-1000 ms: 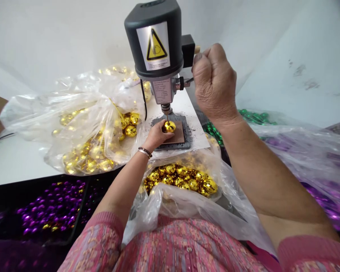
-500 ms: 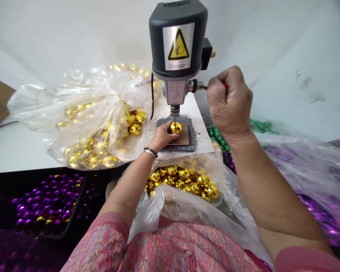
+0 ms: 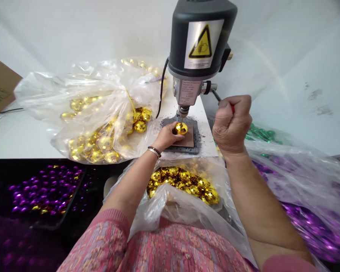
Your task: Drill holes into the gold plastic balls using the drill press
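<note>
A shiny gold faceted ball [image 3: 181, 129] rests on a brown board [image 3: 189, 139] on the base of a small drill press [image 3: 201, 45]. My left hand [image 3: 168, 136] grips the ball from its left side, thumb in front and fingers behind. The bit [image 3: 182, 119] comes down to the top of the ball; whether it has entered is too small to tell. My right hand [image 3: 232, 122] is closed in a fist around the press's feed lever [image 3: 216, 95], whose red end shows between the fingers.
Gold balls [image 3: 184, 181] fill an open plastic bag at my lap. A tied clear bag [image 3: 102, 124] of gold balls lies left on the white table [image 3: 22, 139]. Purple balls [image 3: 48, 189] sit in a dark bin lower left. Bagged purple [image 3: 308, 226] and green balls [image 3: 260, 134] are at right.
My right hand has pulled the lever downward. My left hand still holds the gold ball under the bit. The view has shifted and tilted, so the press appears farther right.
</note>
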The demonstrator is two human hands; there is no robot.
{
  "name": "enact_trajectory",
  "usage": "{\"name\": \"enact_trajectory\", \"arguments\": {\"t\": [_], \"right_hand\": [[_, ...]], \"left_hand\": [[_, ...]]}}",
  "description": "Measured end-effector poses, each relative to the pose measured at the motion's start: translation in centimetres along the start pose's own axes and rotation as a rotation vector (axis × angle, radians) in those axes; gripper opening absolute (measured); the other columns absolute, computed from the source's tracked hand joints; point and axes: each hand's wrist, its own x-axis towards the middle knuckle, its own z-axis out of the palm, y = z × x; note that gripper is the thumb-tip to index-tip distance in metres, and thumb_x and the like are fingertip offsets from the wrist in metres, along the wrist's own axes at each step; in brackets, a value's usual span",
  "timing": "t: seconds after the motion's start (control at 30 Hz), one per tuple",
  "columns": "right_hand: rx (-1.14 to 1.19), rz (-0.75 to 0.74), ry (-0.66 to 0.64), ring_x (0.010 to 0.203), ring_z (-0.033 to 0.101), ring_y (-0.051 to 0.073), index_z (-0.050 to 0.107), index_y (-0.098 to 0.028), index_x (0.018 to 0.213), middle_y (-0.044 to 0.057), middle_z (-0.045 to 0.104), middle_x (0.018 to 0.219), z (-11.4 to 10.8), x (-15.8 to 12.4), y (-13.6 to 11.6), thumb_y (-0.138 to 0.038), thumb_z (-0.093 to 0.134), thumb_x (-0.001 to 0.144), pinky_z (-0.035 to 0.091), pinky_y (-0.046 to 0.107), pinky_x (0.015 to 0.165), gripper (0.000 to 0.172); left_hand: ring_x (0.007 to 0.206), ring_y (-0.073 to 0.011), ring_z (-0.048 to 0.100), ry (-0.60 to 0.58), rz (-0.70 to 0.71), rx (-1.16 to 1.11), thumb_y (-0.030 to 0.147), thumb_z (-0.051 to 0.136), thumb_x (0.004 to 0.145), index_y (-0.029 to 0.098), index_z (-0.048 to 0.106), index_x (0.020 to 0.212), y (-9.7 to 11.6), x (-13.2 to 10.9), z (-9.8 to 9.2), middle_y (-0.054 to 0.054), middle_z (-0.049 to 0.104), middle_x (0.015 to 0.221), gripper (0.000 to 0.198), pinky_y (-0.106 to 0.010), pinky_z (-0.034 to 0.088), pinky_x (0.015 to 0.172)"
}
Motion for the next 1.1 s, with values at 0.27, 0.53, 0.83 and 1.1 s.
{"name": "enact_trajectory", "arguments": {"t": [0.27,0.53,0.83,1.1], "right_hand": [[-0.017,-0.052,0.066,0.070,0.055,0.011,0.054,-0.021,0.094,0.000,0.059,0.081,0.8,-1.2,0.7,-0.035,0.041,0.101,0.048,0.027,0.070,0.020],[0.061,-0.010,0.119,0.065,0.051,0.010,0.052,-0.021,0.089,0.000,0.054,0.075,1.5,-1.6,0.4,-0.045,0.035,0.102,0.044,0.027,0.066,0.031],[0.084,0.173,-0.061,0.063,0.040,0.006,0.038,-0.020,0.077,-0.005,0.045,0.069,0.1,7.8,-1.7,-0.045,0.033,0.103,0.041,0.028,0.073,0.036],[0.134,0.166,0.003,0.061,0.043,0.008,0.038,-0.021,0.079,-0.004,0.046,0.068,0.6,6.6,-1.7,-0.034,0.030,0.103,0.041,0.030,0.074,0.028]], "left_hand": [[0.105,-0.0226,0.068,0.017,-0.003,0.006,0.023,0.083,0.070,0.014,0.067,0.130,-0.2,-0.1,0.1,-0.008,0.075,0.116,0.063,-0.033,0.051,0.098],[0.103,-0.0222,0.067,0.023,0.003,-0.039,0.024,0.083,0.068,0.017,0.070,0.122,-0.1,-0.2,0.1,-0.005,0.076,0.110,0.056,-0.034,0.052,0.096],[0.095,-0.0208,0.067,-0.085,0.024,-0.098,0.024,0.080,0.071,0.015,0.067,0.123,0.6,-3.2,-2.2,-0.007,0.074,0.107,0.055,-0.031,0.053,0.086],[0.105,-0.0251,0.067,0.259,-0.059,0.084,0.027,0.061,0.091,0.017,0.070,0.123,-2.3,-4.3,-8.0,-0.013,0.074,0.117,0.036,-0.037,0.051,0.098]]}}
